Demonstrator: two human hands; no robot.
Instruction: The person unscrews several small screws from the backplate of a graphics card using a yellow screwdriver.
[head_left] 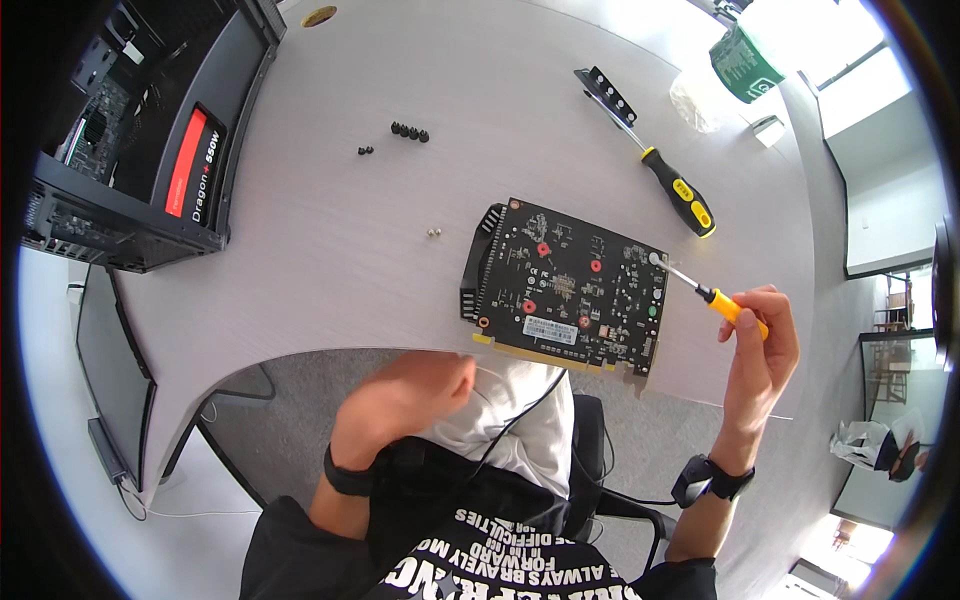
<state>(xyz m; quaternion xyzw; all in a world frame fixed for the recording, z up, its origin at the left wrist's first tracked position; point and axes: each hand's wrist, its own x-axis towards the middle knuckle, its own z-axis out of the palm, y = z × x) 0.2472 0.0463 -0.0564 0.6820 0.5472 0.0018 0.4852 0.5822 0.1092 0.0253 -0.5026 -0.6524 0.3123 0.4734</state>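
Observation:
A black graphics card [560,290] lies on the desk in front of me, circuit side up. It has red-ringed screw spots, a white label and a gold edge connector toward me. My right hand [765,335] grips a small screwdriver [735,308] with a yellow handle between its fingers. That screwdriver's tip meets the card's right part, at a pale round spot near the far corner. Left of the card's near edge, my left hand [410,395] hangs over my lap by the desk edge. Its fingers look curled and slightly blurred; whatever they may hold is hidden.
An open computer case [215,170] with a red label stands at the left. A larger black-and-yellow screwdriver [680,190] lies beyond the card beside a black slotted bracket [613,97]. Black screws [410,132] and silver screws [434,232] are grouped apart. A green-white container [745,65] stands far right.

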